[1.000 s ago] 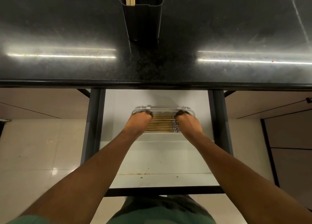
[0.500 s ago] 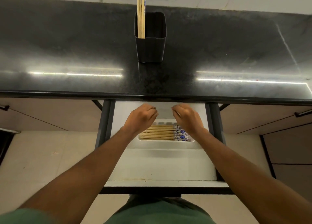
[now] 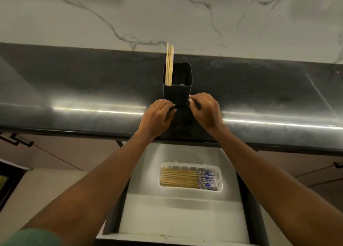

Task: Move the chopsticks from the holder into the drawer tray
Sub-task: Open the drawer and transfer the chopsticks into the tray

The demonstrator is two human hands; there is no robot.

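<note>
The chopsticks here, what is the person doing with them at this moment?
A person is moving chopsticks from a black holder on the dark counter into a white tray in the open drawer. A row of chopsticks already lies in the tray, and a few stand in the holder. The left hand and right hand are at the holder's base, holding no chopsticks.

Single view only: head-worn wide-angle camera, looking forward and steeply down from above the person's own forearms. Marble wall [image 3: 167, 13] filled the top of frame, the dark counter [image 3: 74, 89] crossed the middle, and the open drawer [image 3: 176, 214] lay nearest, at the bottom. Both hands sat close, mid-frame. Edges bowed by lens distortion. No second view, so no overlap.
</note>
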